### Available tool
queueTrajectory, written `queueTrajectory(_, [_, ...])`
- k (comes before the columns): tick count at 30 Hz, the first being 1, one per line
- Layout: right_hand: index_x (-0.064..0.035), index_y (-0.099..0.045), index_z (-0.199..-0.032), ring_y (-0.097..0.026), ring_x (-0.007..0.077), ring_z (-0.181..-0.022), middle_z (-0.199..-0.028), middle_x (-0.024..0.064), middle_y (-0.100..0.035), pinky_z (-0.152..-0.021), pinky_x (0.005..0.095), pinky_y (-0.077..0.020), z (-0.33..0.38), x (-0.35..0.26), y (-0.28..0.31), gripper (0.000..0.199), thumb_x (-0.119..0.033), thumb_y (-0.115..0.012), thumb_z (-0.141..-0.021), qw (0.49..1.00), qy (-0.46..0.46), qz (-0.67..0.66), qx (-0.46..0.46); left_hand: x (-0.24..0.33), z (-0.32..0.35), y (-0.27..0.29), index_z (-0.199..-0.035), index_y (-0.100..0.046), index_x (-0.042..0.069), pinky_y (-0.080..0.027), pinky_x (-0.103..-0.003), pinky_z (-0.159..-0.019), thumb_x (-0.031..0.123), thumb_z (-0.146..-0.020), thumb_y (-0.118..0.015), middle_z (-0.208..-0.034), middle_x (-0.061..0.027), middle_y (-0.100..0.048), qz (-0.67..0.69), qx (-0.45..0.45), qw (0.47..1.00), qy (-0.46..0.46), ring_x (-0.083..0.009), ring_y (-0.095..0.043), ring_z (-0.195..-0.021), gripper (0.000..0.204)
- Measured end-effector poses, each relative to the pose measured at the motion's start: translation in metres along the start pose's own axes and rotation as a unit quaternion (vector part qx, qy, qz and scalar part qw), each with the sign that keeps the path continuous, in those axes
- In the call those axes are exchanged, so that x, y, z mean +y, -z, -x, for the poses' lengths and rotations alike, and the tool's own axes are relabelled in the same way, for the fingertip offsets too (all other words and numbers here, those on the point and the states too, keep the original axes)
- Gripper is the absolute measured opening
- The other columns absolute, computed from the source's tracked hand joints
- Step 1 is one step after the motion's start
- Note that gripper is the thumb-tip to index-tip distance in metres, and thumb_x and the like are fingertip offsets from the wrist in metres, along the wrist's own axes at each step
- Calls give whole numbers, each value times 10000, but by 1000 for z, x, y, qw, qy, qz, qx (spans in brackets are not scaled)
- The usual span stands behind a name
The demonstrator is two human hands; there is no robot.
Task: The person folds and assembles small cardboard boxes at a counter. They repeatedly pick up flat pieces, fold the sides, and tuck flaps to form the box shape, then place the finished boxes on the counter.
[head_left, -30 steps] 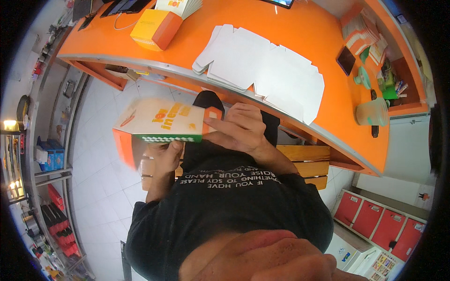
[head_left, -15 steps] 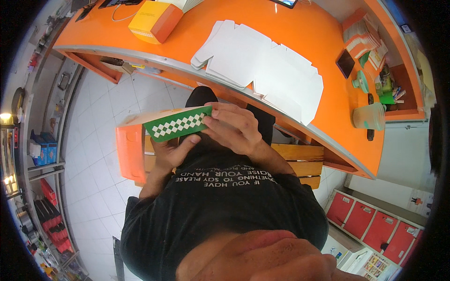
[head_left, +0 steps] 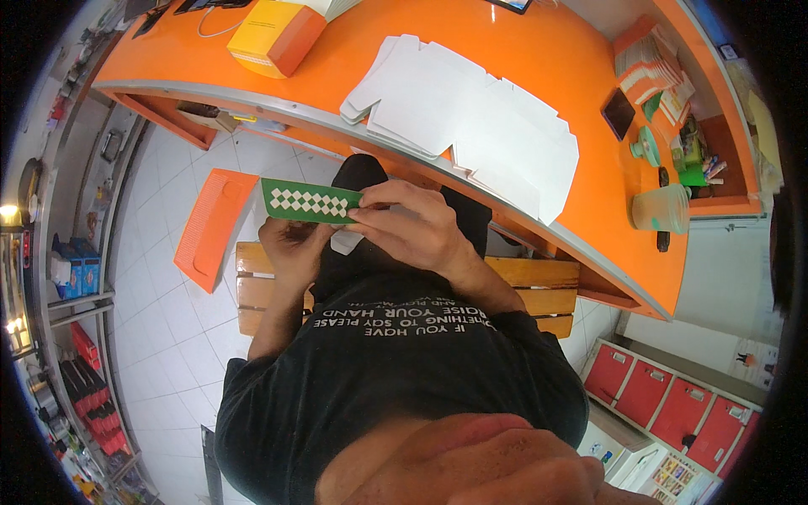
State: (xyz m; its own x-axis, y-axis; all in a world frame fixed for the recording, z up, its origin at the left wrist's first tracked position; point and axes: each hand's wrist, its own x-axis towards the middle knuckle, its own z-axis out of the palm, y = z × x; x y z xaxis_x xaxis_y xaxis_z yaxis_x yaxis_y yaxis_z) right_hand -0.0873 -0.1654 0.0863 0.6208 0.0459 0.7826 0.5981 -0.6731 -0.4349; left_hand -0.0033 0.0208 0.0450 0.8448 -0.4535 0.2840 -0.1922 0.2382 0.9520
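A small cardboard box [head_left: 310,202] is held over my lap, its green side with a white diamond pattern turned up toward the camera. My left hand [head_left: 290,251] grips it from below at its left half. My right hand [head_left: 412,227] closes over its right end, fingers on top. I sit on a wooden bench [head_left: 539,286] at the edge of a curved orange counter [head_left: 539,93].
A spread stack of flat white box blanks [head_left: 471,118] lies on the counter just beyond my hands. A yellow-orange box [head_left: 273,34] stands at the far left of it. An orange plastic stool [head_left: 210,223] stands on the tiled floor to my left. Red lockers [head_left: 673,396] are at lower right.
The box has been turned in my hands: its orange printed face showed a second ago, now the green patterned side faces up. Both hands kept hold and shifted slightly.
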Motion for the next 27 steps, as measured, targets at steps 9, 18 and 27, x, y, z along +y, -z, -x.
queueTrajectory(9, [22, -699, -982, -684, 221, -747, -991, 128, -647, -621, 291, -575, -4, -2, -2, 300, 45, -786, -696, 999, -10, 41, 21, 7, -3, -9, -1032, -699, -23, -567, -290, -799, -66, -842, -751, -968, -101, -751, 34, 4, 999, 20, -152, -710, -885, 201])
queueTrajectory(18, [7, -715, -949, -685, 214, -860, -1020, 124, -630, -686, 282, -579, -4, -3, 2, 277, 94, -738, -687, 987, -116, -115, -3, 3, 0, -6, -976, -711, 3, -565, -282, -736, 38, -820, -805, -909, -69, -744, 7, -17, 999, 30, -133, -698, -824, 185])
queueTrajectory(27, [-26, -673, -939, -672, 205, -789, -1035, 70, -598, -650, 314, -573, -7, -9, 2, 170, -31, -736, -782, 994, -107, -12, -37, -9, 2, -6, -1033, -707, -52, -578, -279, -771, -76, -852, -721, -933, -133, -759, 45, -17, 998, 40, -169, -728, -834, 183])
